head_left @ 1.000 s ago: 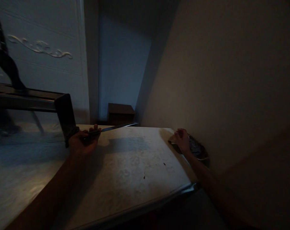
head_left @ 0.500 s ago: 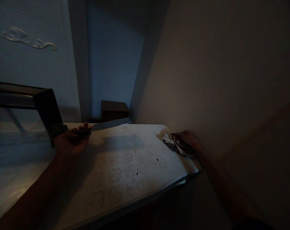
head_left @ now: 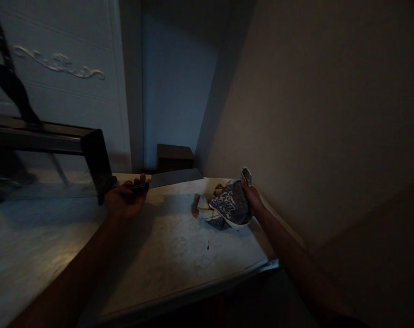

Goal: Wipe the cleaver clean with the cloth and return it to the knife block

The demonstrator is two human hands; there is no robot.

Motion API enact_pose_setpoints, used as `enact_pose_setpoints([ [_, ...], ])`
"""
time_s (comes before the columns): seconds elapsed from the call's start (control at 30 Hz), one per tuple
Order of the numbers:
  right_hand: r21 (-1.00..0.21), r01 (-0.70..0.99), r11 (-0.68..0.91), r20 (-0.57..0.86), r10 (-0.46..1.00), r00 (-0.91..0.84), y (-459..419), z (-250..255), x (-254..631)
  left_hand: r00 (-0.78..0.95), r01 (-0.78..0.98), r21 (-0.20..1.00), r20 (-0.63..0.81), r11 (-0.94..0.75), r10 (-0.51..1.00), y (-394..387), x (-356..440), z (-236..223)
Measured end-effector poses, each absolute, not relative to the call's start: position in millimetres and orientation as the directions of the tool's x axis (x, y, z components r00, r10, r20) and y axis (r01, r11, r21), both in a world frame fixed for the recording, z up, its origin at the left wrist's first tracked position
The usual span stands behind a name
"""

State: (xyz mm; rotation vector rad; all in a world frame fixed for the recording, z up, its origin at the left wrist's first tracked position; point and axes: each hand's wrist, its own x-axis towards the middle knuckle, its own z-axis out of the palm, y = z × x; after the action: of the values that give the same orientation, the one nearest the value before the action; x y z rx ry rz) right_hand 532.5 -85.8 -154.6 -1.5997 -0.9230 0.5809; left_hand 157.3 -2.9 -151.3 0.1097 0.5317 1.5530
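Note:
My left hand [head_left: 124,202] is closed around the dark handle of a kitchen knife [head_left: 176,178]. Its broad, flat blade points right, above the far edge of the white-covered table [head_left: 169,264]. A crumpled cloth [head_left: 231,203], dark with a pale pattern and light edges, is gripped at its right side by my right hand [head_left: 254,199]. The cloth's lower part rests on or just over the tabletop; I cannot tell which. Just left of my left hand stands the black end of a knife stand [head_left: 96,157].
Another black-handled knife [head_left: 15,93] sticks up out of the stand at the left. Small dark specks [head_left: 208,246] lie on the table. Behind it are a brown box [head_left: 175,155] and a white panelled door [head_left: 73,105]. A wall [head_left: 296,114] runs along the right side.
My right hand has brought the cloth left from the table's right corner, and more of it is spread open. The view has shifted left; my left hand still holds the knife beside the stand.

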Motion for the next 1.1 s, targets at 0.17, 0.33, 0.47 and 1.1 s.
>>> enact_pose_setpoints([
  [0.17,-0.994,0.112,0.003,0.065,0.830,0.555,-60.4,-171.3,493.3,-0.018,-0.932,0.345,-0.350,0.111,0.937,-11.5,158.2,-141.3],
  [0.33,-0.998,0.061,0.035,0.062,0.854,0.517,-38.7,-178.0,466.4,-0.014,-0.948,0.299,-0.375,0.107,0.927,-14.5,159.8,-138.5],
  [0.47,-0.999,0.018,0.044,0.047,0.874,0.485,-26.4,-183.5,445.4,-0.012,-0.953,0.287,-0.353,0.096,0.936,-14.3,161.5,-139.6],
  [1.1,-0.952,-0.253,0.174,0.077,0.933,0.352,-37.4,-185.6,405.7,0.130,-0.842,0.497,-0.190,0.209,0.973,-21.5,183.4,-148.3],
])
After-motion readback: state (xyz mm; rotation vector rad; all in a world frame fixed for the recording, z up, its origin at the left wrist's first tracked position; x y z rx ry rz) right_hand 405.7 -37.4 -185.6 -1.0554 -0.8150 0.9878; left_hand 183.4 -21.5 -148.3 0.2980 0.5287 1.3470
